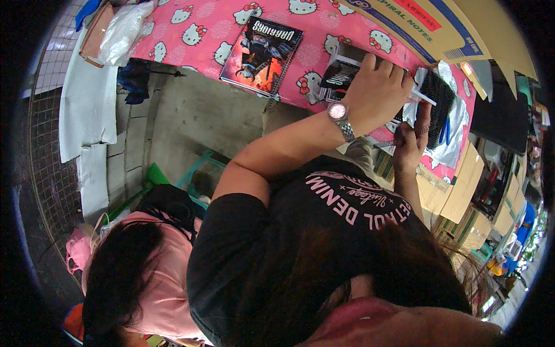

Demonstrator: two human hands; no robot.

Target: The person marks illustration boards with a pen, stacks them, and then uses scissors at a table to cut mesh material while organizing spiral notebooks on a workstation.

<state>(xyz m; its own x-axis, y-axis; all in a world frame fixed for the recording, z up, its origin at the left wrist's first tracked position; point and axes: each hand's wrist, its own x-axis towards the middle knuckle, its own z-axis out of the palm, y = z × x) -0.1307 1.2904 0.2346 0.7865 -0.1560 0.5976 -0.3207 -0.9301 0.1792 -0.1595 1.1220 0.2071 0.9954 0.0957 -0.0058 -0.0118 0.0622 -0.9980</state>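
My left hand, with a silver watch on its wrist, lies over a dark-covered notebook at the table's near side. Its fingers curl down around the notebook, and their tips are hidden. Close by on the right, my right hand is closed, pinching a thin black spiral binding coil whose loose end sticks out to the left. A narrow white piece shows between the two hands; I cannot make out what it is. Further left lies a notebook with a red and black picture cover.
A pink patterned cloth covers the table. Right of my hands are a pile of black coils and crumpled silvery wrapping. A cardboard box stands behind. A person in pink is at lower left.
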